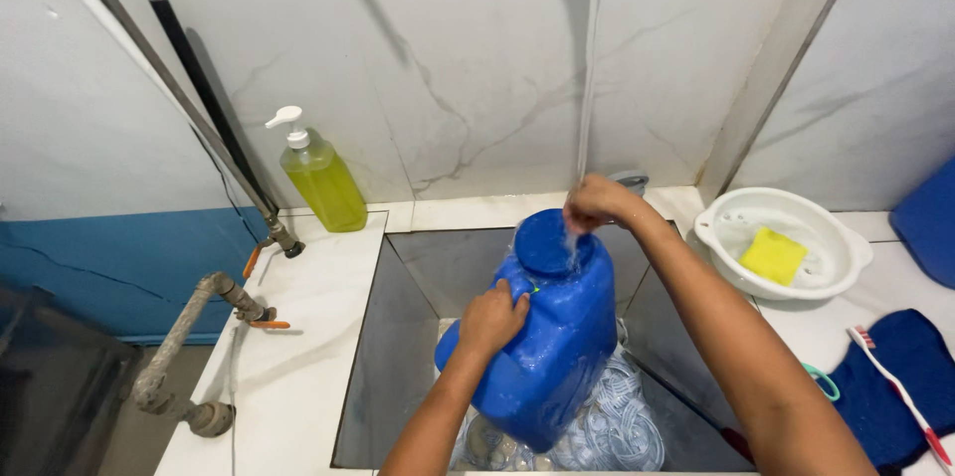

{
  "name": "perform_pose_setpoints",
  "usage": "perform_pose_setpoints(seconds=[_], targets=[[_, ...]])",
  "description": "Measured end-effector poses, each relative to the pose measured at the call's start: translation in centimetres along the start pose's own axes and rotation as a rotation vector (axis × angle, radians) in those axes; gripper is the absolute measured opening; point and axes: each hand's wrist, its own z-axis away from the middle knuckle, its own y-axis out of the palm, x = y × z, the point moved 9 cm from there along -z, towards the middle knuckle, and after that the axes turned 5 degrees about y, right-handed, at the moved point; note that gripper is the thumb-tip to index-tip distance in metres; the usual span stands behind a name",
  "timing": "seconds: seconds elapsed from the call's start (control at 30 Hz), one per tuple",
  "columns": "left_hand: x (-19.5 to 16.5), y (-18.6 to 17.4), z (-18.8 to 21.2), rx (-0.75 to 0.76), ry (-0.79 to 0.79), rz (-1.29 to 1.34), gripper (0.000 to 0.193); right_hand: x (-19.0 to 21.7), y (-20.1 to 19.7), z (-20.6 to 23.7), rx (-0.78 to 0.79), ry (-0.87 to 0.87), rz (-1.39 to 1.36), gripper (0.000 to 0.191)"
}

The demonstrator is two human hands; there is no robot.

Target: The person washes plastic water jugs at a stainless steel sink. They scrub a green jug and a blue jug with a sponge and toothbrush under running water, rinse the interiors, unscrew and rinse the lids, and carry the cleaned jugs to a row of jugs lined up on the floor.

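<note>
A large blue plastic jug with a round blue cap is tilted over the grey sink basin. My left hand grips the jug's side near its handle. Up at the jug's top, my right hand sits under a thin stream of water falling from above, fingers curled, touching the jug's upper edge; what it holds, if anything, I cannot make out. Water runs over the cap and down the jug.
A pump bottle of yellow-green soap stands at the sink's back left. A white bowl with a yellow sponge sits on the right counter, beside a blue cloth and a toothbrush. Patterned dishes lie under the jug. Pipes run at left.
</note>
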Motion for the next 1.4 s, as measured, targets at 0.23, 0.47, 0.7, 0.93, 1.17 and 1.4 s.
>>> perform_pose_setpoints(seconds=[0.23,0.47,0.7,0.93,1.17,1.4], targets=[[-2.7,2.4,-4.3,0.166,0.288,-0.156,0.043,-0.6,0.1,0.2,0.047,0.028,-0.251,0.021],[-8.2,6.2,-7.0,-0.312,0.249,-0.402,0.043,0.8,1.6,1.2,0.137,0.004,-0.464,0.033],[-13.7,9.5,-7.0,-0.329,0.466,-0.459,0.034,0.9,2.0,1.6,0.203,-0.021,-0.554,0.033],[-12.9,9.2,-8.9,-0.18,0.453,-0.291,0.035,-1.3,1.4,0.3,0.147,-0.011,-0.393,0.026],[-9.3,3.6,-10.6,-0.371,0.411,0.232,0.023,-2.1,1.4,0.3,0.089,0.025,-0.301,0.024],[-4.7,1.4,-8.0,-0.206,0.342,-0.12,0.03,-0.9,1.5,0.5,-0.003,-0.047,-0.133,0.019]])
